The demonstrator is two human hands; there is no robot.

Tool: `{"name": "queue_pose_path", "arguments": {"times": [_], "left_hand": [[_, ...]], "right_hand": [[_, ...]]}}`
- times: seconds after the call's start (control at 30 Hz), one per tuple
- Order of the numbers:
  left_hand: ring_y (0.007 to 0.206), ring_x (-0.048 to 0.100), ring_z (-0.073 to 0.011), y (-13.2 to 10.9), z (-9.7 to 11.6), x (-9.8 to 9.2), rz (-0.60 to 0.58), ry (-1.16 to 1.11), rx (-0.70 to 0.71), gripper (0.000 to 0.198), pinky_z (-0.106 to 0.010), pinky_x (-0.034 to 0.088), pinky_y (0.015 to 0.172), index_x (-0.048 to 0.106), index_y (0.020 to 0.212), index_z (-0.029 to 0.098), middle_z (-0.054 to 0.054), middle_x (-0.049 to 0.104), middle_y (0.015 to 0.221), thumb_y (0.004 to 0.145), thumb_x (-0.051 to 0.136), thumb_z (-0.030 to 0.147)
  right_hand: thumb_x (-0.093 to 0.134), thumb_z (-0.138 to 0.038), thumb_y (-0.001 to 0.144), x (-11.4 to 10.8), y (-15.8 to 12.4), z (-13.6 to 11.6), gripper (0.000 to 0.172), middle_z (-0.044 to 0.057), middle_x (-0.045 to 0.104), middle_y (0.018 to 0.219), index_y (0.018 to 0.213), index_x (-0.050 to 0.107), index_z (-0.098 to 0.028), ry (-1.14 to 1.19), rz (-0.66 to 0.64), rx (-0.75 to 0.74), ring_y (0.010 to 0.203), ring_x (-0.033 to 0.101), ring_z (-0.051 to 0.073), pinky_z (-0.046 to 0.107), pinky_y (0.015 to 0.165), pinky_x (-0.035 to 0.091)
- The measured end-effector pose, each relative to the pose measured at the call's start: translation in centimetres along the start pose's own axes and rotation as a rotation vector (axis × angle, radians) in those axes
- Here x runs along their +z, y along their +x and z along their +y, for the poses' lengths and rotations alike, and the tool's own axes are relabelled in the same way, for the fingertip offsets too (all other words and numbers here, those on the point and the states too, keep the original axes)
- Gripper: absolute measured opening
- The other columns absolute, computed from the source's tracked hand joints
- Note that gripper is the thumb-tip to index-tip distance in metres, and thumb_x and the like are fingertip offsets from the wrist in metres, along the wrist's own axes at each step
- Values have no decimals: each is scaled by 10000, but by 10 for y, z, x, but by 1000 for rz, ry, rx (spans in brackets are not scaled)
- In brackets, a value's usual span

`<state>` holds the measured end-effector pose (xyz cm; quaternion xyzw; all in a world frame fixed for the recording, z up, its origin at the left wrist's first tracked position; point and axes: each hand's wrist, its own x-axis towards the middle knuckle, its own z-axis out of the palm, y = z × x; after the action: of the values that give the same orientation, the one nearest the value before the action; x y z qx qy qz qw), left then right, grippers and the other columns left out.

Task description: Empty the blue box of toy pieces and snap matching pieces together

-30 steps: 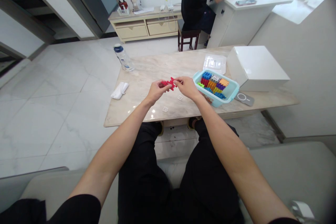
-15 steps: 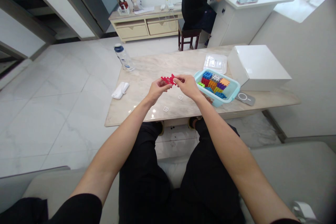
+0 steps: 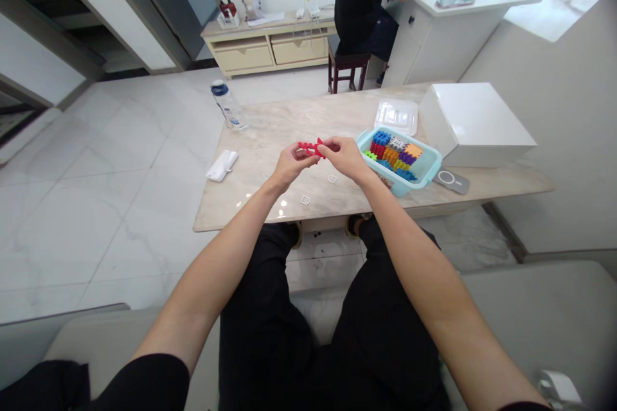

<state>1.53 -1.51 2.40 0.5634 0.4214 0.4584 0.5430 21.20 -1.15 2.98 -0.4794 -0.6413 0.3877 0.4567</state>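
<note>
Above the marble-topped table, red toothed building pieces are held between my two hands. My left hand is closed on their left part, thumb below and fingers behind. With thumb and forefinger, my right hand pinches the right part. Fingers cover some of the red pieces, so how they join cannot be made out. Two small white square pieces lie on the table below my hands, one white piece close to my right hand and another white piece nearer the front edge.
Right of my hands stands a light blue bin of colourful building pieces. Around it are a clear lid, a white box and a grey power bank. A water bottle and tissue pack are left. A person sits beyond.
The red pieces have tilted slightly between my hands, and their left part now shows as a narrower strip. Both hands keep their hold in nearly the same place.
</note>
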Motion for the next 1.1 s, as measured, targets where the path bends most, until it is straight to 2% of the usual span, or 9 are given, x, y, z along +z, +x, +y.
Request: {"name": "queue_pose_path", "arguments": {"times": [0.27,0.43,0.67,0.97,1.1], "left_hand": [[890,706,-191,3,-1,0,20,21,12,484,-301,503,736,749,1070,198,-63,805,985,734,979,459],[884,713,-193,5,-6,-4,95,9,-65,530,-298,500,736,763,1042,198,-70,821,987,673,1014,485],[859,720,-181,4,-6,-8,153,42,-102,470,-282,498,718,787,1028,205,-64,825,984,729,971,516],[845,726,-185,5,-9,-9,135,50,-61,453,-279,492,706,803,1050,207,-66,825,953,753,947,517],[867,736,-199,5,-11,-7,134,64,-58,450,-284,484,712,798,1018,216,-67,833,940,755,953,548]], "right_hand": [[721,-360,971,0,1,0,230,67,843,904,970,841,-165,-20,51,34,829,752,212,333,789,573],[709,-268,978,0,3,11,182,82,847,963,1043,833,-152,-26,15,130,856,754,204,324,812,574],[712,-177,953,2,1,17,150,75,851,995,1033,837,-155,-113,-105,170,894,755,200,322,874,569],[717,-192,940,1,-1,13,231,68,828,910,1111,857,-125,-140,-85,202,793,712,181,300,769,517],[719,-229,942,1,-3,13,258,47,812,855,1140,862,-147,-169,-33,187,737,686,180,307,723,489]]}}
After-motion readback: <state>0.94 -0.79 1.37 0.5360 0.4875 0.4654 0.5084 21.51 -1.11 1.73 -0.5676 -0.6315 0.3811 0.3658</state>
